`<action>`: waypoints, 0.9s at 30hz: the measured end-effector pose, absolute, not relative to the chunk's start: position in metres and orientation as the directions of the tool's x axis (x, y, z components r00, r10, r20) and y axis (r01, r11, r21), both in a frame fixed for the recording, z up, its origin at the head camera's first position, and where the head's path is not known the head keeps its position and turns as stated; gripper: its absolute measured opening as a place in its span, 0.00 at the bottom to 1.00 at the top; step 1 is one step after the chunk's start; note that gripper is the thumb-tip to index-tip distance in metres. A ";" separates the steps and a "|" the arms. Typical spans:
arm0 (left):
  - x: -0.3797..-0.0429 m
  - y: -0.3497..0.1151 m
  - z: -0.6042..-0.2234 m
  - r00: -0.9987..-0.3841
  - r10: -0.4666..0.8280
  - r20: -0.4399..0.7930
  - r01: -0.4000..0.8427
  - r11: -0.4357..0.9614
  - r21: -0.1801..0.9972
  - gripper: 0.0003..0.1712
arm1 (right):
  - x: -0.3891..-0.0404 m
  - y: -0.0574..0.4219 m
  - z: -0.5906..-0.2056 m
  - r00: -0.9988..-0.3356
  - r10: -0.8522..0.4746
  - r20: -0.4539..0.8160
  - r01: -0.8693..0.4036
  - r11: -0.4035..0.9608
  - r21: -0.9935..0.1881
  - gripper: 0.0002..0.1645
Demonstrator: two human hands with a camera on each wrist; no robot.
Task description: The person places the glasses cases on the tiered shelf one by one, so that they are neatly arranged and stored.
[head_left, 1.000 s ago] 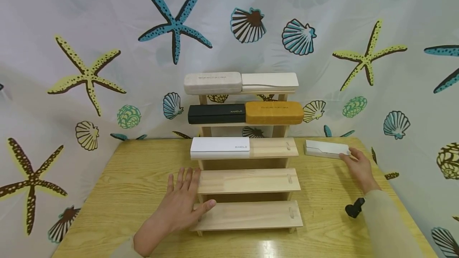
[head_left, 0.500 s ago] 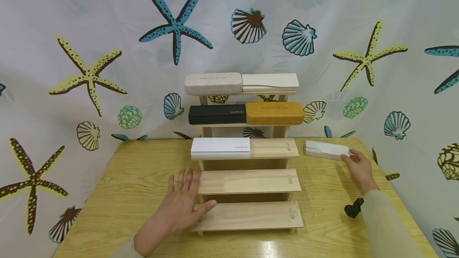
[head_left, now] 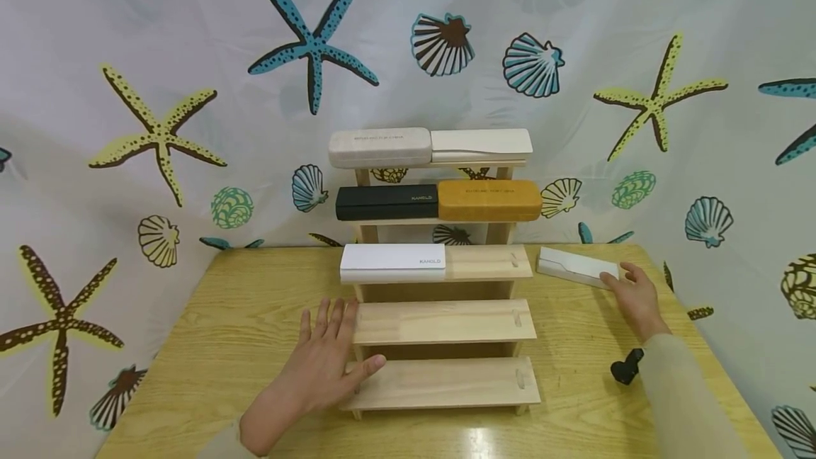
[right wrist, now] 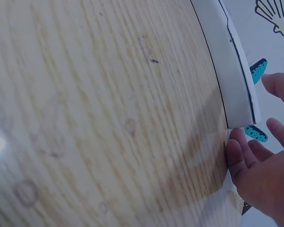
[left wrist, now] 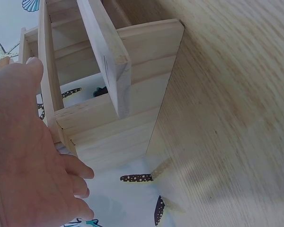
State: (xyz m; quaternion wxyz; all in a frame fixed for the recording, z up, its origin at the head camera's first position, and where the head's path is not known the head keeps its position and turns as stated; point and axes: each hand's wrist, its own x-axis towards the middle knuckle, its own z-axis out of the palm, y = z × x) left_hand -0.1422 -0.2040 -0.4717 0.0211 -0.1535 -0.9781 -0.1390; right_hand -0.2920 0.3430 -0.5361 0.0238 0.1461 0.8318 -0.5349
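My right hand [head_left: 639, 299] grips the right end of a long white glasses case [head_left: 574, 265], which lies on the table right of the stand. In the right wrist view the fingers [right wrist: 239, 158] are curled at the end of the white case [right wrist: 229, 71]; the exact contact is partly hidden. My left hand [head_left: 321, 360] rests spread against the left side of a pale wooden stepped stand [head_left: 446, 382], its thumb over the lowest shelf. The left wrist view shows that hand [left wrist: 33, 151] beside the stand's side panel [left wrist: 142, 80].
The top shelf bears a light grey case [head_left: 380, 147] and a cream case [head_left: 481, 145]. Below sit a black case [head_left: 387, 202] and an orange case [head_left: 489, 200], then a white case [head_left: 392, 261] on the middle shelf's left. A black object [head_left: 627, 367] shows at the right wrist.
The gripped white case has shifted slightly left and turned a little, its right end coming nearer, with my right hand moving along. My left hand stays put.
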 end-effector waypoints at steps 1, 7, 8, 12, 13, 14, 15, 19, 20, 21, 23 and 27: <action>-0.142 -0.204 -0.472 -0.952 0.296 0.083 0.307 0.914 0.264 0.59 | -0.293 0.343 -0.536 -0.957 0.209 -0.202 0.270 0.389 -0.881 0.54; -0.142 -0.204 -0.471 -0.951 0.298 0.082 0.309 0.915 0.259 0.59 | -0.295 0.343 -0.531 -0.969 0.135 -0.206 0.245 0.454 -0.856 0.55; -0.142 -0.203 -0.471 -0.951 0.297 0.084 0.309 0.915 0.259 0.59 | -0.296 0.343 -0.531 -0.971 0.124 -0.206 0.240 0.464 -0.853 0.55; -0.142 -0.203 -0.471 -0.952 0.294 0.087 0.306 0.917 0.255 0.58 | -0.299 0.343 -0.530 -0.975 0.089 -0.206 0.222 0.505 -0.834 0.58; -0.142 -0.203 -0.471 -0.952 0.293 0.087 0.306 0.917 0.255 0.58 | -0.300 0.343 -0.530 -0.975 0.085 -0.207 0.221 0.513 -0.830 0.58; -0.142 -0.203 -0.471 -0.952 0.293 0.087 0.305 0.918 0.255 0.58 | -0.300 0.343 -0.530 -0.974 0.084 -0.209 0.222 0.518 -0.826 0.58; -0.142 -0.203 -0.471 -0.952 0.293 0.087 0.305 0.918 0.253 0.58 | -0.300 0.343 -0.530 -0.974 0.080 -0.210 0.221 0.524 -0.823 0.58; -0.141 -0.203 -0.470 -0.951 0.294 0.091 0.308 0.918 0.249 0.59 | -0.299 0.343 -0.529 -0.976 0.069 -0.209 0.213 0.537 -0.817 0.58; -0.142 -0.203 -0.470 -0.951 0.295 0.091 0.309 0.918 0.249 0.59 | -0.300 0.343 -0.529 -0.976 0.063 -0.208 0.208 0.542 -0.815 0.58; -0.142 -0.203 -0.470 -0.951 0.296 0.091 0.309 0.918 0.247 0.59 | -0.299 0.343 -0.529 -0.977 0.057 -0.207 0.204 0.548 -0.811 0.58; -0.141 -0.203 -0.469 -0.951 0.297 0.086 0.309 0.917 0.251 0.59 | -0.300 0.343 -0.528 -0.977 0.042 -0.211 0.197 0.564 -0.802 0.58; -0.141 -0.204 -0.468 -0.951 0.300 0.073 0.308 0.916 0.256 0.60 | -0.302 0.343 -0.527 -0.974 0.020 -0.228 0.194 0.602 -0.775 0.58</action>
